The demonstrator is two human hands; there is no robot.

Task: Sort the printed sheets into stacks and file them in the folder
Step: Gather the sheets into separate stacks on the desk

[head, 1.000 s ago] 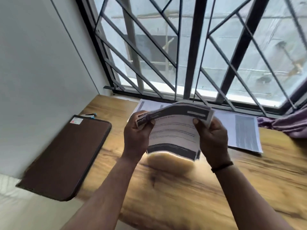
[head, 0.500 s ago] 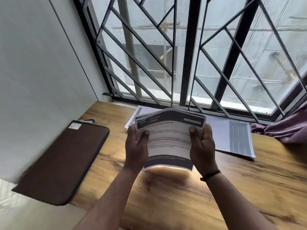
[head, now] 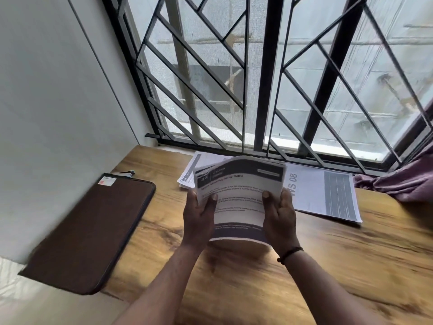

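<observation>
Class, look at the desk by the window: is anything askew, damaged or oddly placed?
One thing: the brown folder overhangs the near left edge of the wooden desk. The held sheets merely bow, gripped by the left hand and right hand. Nothing looks torn or spilled.

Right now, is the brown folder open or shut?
Shut. The brown folder lies flat on the desk with its cover down, no sheets showing inside. Both hands are on the paper bundle, not on it.
</observation>
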